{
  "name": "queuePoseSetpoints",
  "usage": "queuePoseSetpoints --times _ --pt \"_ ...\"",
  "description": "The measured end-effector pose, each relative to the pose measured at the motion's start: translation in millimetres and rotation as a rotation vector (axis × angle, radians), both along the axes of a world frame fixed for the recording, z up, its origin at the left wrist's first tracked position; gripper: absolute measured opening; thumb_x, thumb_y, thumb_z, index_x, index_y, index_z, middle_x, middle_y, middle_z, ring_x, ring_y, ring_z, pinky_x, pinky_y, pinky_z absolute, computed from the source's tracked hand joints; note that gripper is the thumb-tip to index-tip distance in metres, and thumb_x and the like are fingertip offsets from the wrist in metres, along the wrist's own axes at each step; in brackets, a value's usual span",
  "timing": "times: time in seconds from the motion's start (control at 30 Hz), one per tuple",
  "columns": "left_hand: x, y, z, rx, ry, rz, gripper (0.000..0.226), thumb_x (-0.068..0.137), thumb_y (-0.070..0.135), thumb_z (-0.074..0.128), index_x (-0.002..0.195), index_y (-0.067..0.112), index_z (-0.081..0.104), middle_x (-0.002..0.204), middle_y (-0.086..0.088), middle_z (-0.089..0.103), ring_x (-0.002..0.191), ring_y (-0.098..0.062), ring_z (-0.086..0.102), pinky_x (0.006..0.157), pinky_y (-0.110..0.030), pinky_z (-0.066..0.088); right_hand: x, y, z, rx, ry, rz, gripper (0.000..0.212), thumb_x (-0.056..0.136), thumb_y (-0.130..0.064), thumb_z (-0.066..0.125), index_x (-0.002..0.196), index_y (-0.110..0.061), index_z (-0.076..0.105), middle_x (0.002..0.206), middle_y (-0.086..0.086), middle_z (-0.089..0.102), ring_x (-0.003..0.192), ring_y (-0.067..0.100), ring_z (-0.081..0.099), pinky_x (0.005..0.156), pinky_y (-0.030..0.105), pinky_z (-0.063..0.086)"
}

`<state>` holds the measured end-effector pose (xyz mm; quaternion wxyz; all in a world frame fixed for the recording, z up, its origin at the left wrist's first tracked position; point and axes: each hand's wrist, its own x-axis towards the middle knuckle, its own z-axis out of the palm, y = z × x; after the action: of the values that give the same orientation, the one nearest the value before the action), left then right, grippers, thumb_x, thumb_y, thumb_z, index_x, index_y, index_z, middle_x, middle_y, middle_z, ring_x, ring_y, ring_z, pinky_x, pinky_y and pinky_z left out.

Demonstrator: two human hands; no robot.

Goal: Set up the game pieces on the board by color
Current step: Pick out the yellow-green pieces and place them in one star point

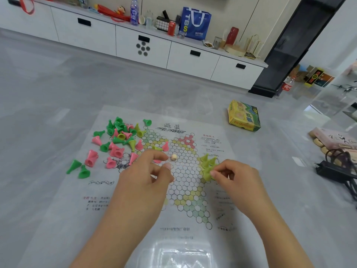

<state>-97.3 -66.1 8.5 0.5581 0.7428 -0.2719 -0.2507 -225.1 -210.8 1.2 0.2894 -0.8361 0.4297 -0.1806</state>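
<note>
Grey floor [58, 89], "TBS" bag [195, 23], L hand [146, 176] fingers pinched empty, R hand [234, 180] fingers gripping yellow-green piece [207, 174]

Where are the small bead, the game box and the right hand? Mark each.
small bead [174, 157], head view, centre of the bead.
game box [243, 116], head view, top face.
right hand [236, 176], head view, back of the hand.
</note>
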Motion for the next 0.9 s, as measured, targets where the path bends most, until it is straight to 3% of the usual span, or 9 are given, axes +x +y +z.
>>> queuePoseSetpoints --times 0.27,0.4,0.53,0.77,0.9 --pt "0.0 -0.5 -0.1 -0.009 0.001 -0.008 0.015 0.090 0.023 0.045 0.091 0.036 0.051 0.079 0.007 0.069 0.060 -0.008 0.058 0.048 -0.010 0.043 -0.5 -4.3 -8.5 -0.137 0.165 0.032 0.015 0.084 -0.020 0.063 0.070 -0.024 0.063 0.064 -0.013 0.054 0.062 0.001 0.049 0.054 0.014 0.033" --pt "0.2 0.7 0.9 -0.008 -0.002 -0.012 0.017 0.090 0.022 0.044 0.092 0.036 0.052 0.079 0.006 0.068 0.057 -0.008 0.057 0.042 -0.011 0.042 0.0 -4.9 -10.1 -0.139 0.156 0.030 0.016 0.084 -0.019 0.063 0.069 -0.025 0.062 0.062 -0.014 0.051 0.061 0.000 0.048 0.052 0.013 0.031" --pt "0.2 0.7 1.7 -0.009 -0.007 -0.014 0.016 0.090 0.022 0.044 0.093 0.035 0.052 0.079 0.006 0.068 0.063 -0.009 0.058 0.044 -0.010 0.043 0.3 -4.5 -10.4 -0.138 0.153 0.030 0.014 0.084 -0.020 0.063 0.071 -0.024 0.063 0.061 -0.014 0.050 0.060 0.000 0.048 0.052 0.013 0.032" --pt "0.7 1.2 4.4 -0.006 -0.009 -0.011 0.018 0.090 0.021 0.043 0.092 0.036 0.052 0.079 0.008 0.068 0.057 -0.012 0.057 0.042 -0.011 0.041 -0.9 -4.0 -8.3 -0.146 0.163 0.052 0.012 0.085 -0.021 0.062 0.074 -0.026 0.065 0.065 -0.013 0.054 0.063 0.001 0.050 0.053 0.012 0.034" --pt "-0.3 0.6 5.5 0.003 -0.006 -0.010 0.018 0.090 0.021 0.043 0.088 0.037 0.051 0.078 0.010 0.067 0.049 -0.009 0.052 0.041 -0.014 0.041 -1.9 -2.6 -2.1 -0.137 0.095 0.040 0.009 0.083 -0.020 0.065 0.076 -0.024 0.068 0.065 -0.012 0.057 0.062 -0.004 0.051 0.060 0.004 0.037"
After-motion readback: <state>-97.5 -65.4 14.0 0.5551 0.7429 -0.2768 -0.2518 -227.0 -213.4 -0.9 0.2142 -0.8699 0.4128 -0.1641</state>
